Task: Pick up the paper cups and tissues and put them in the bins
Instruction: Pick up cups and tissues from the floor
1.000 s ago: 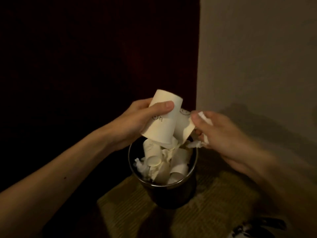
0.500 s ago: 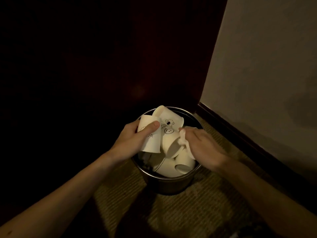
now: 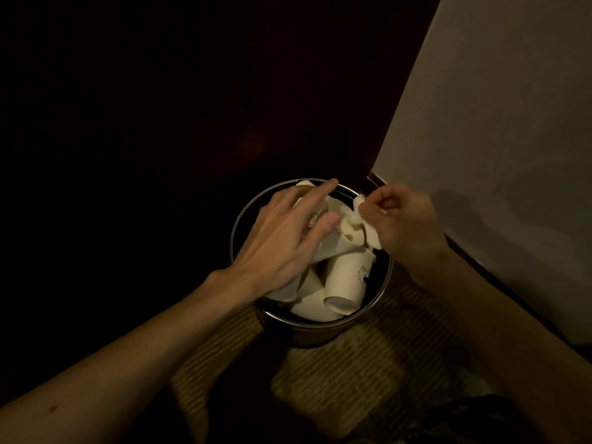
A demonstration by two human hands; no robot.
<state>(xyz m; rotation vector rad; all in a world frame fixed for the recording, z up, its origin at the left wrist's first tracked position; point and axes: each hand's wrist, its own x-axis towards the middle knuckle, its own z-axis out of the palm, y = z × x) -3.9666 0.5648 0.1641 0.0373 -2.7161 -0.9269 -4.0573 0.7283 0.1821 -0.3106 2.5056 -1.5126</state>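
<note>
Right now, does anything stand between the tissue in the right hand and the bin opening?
No lid or cover. The tissue, pinched by the right hand, hangs over the bin on its right side. Beneath it paper cups are piled high; the left hand lies flat on cups further left.

Bin (image 3: pixel 307 334) mouth crowded with cups (image 3: pixel 347 280); wall (image 3: pixel 496 139) close right.

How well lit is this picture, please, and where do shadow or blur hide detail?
Head view: dim overall, the upper left nearly black; the wall is brightest and carries a soft shadow; the cups in the bin, the left hand, the right hand and its pinched tissue are legible, with little blur.
</note>
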